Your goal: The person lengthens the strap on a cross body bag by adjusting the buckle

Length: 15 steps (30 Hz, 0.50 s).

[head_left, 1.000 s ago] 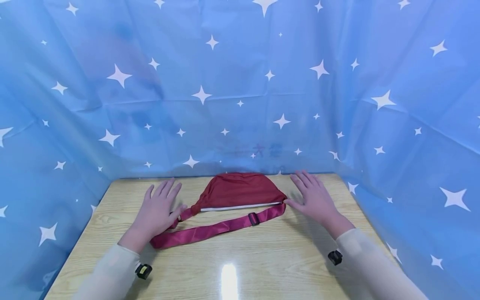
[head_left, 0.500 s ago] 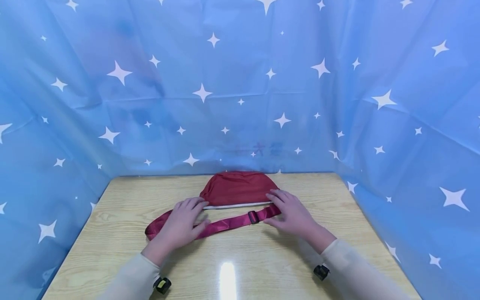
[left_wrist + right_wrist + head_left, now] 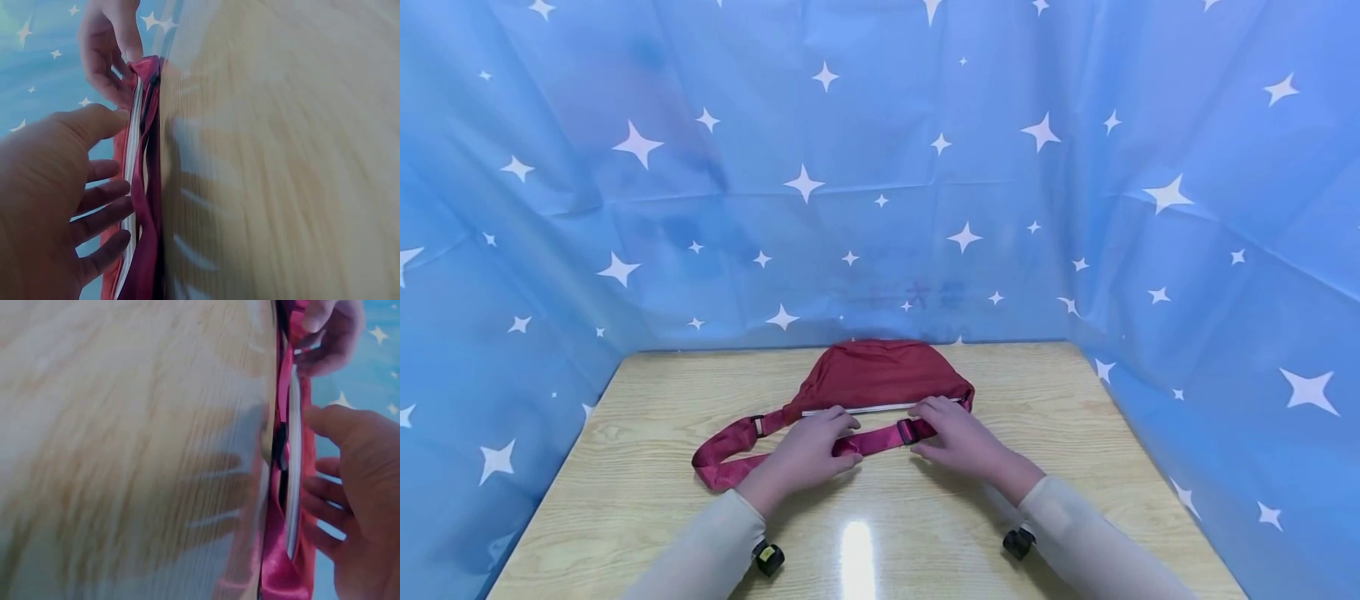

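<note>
A dark red waist bag (image 3: 880, 371) lies at the back of the table, its white zipper (image 3: 872, 408) along the near edge. In front of it runs a magenta strap (image 3: 722, 454), looped out to the left, with a black slider buckle (image 3: 907, 431). Above the strap's middle is my left hand (image 3: 808, 446), fingers loosely bent and spread, with nothing gripped. Over the strap's right part, beside the buckle, is my right hand (image 3: 958, 437), fingers also relaxed. In the left wrist view the left fingers (image 3: 103, 219) are spread close to the zipper; whether they touch is unclear.
The bag and strap rest on a light wooden table (image 3: 1075, 433). A blue cloth with white stars (image 3: 880, 167) hangs at the back and both sides. A bright reflection shows on the table's near part.
Both hands have come inward and nearer, from beside the bag to over the strap; the left moved right, the right moved left. The bag and strap have hardly moved.
</note>
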Available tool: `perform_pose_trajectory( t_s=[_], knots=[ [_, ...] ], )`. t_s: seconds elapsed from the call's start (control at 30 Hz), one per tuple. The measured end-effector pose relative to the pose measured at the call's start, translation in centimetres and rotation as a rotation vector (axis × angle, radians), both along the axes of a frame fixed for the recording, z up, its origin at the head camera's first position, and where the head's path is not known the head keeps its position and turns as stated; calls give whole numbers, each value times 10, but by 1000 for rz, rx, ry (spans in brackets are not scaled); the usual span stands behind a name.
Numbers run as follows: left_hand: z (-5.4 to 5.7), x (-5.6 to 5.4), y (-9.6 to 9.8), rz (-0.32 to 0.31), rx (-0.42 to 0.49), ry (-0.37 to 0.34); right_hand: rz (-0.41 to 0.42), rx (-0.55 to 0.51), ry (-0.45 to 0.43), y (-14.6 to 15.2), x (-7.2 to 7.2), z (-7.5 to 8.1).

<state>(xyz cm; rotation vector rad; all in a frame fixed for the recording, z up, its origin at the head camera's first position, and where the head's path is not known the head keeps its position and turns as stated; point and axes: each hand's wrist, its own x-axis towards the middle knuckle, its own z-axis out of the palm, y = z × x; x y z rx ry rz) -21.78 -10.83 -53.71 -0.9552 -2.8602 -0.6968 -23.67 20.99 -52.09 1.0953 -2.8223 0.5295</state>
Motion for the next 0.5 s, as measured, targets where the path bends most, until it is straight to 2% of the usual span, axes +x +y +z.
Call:
perform_pose_trajectory(
  t_s=[0.17,0.3,0.5],
  knots=[
    [-3,-6,14,10,-47,0,16,55,-47,-10,-2,-2],
    [-5,-9,19,20,-83,15,17,95,-31,-14,-5,-8],
    [-5,-10,23,25,-88,-7,36,73,-3,-12,-11,-14]
  ],
)
